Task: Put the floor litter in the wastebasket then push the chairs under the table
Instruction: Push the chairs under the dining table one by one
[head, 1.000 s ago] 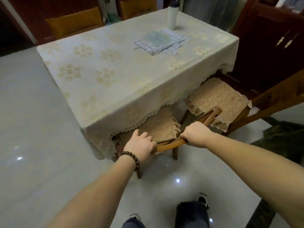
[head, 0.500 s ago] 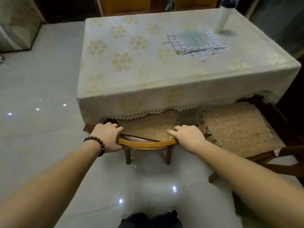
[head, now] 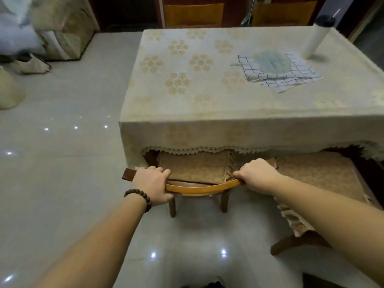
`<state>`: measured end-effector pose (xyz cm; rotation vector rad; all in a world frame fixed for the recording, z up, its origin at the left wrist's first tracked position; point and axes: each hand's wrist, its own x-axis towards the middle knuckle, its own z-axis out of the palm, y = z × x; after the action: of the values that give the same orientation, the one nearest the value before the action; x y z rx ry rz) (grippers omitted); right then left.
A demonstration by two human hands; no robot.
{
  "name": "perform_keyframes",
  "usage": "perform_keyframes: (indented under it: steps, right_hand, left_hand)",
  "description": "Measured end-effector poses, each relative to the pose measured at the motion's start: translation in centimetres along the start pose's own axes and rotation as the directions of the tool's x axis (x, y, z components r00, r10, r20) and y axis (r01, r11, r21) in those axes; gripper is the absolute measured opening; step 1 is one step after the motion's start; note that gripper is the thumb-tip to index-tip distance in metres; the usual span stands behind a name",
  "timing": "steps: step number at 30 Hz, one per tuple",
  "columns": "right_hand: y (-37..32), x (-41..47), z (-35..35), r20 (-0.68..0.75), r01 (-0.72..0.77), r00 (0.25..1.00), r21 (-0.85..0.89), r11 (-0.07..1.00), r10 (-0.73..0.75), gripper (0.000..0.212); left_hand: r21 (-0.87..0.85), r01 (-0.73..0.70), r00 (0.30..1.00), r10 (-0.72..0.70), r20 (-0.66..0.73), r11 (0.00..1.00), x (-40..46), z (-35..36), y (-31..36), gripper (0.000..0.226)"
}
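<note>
A wooden chair (head: 199, 187) with a brown seat cushion stands at the near side of the table (head: 207, 129), its seat partly under the cream tablecloth's lace edge. My left hand (head: 152, 183) grips the left part of its curved top rail. My right hand (head: 256, 176) grips the right end of the same rail. A second chair (head: 318, 179) with a matching cushion stands to the right, mostly out from the table. No wastebasket or floor litter shows.
On the table lie a checked cloth (head: 278, 76) with a pale fan on it and a white bottle (head: 316, 37). Bags and bundles (head: 52, 32) crowd the far left floor. Glossy tiled floor (head: 62, 173) spreads to my left.
My view swung from the table's corner round to face its long side. The chair turned square to the table and both hands slid to the ends of its rail.
</note>
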<state>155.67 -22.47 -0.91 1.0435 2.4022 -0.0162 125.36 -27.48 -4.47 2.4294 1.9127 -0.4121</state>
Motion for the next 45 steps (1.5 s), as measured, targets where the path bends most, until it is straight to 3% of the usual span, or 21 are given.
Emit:
perform_keyframes:
  steps: [7,25,37,45]
  right_hand:
    - [2.9,2.0,-1.3,-0.048,0.013,0.999,-0.018,1.000,-0.014,0.020]
    - [8.6,14.1,-6.1,-0.038,-0.029,0.999,-0.033,0.999,0.028,0.010]
    - [11.2,15.6,-4.2,-0.075,-0.075,0.994,0.095,0.993,0.083,0.011]
    - [10.6,14.3,-3.4,-0.105,-0.107,0.987,0.130,0.986,0.121,0.011]
  left_hand:
    - [-0.027,0.033,0.999,-0.033,-0.027,0.999,2.4,-0.6,-0.1,0.068]
    - [-0.010,0.021,0.999,-0.021,-0.035,1.000,14.4,-1.9,-8.7,0.080]
    - [0.000,-0.030,0.999,0.030,-0.045,1.000,18.2,-2.8,-8.2,0.084]
    - [-0.017,0.004,0.996,-0.003,0.090,1.000,17.6,-3.4,-6.8,0.092]
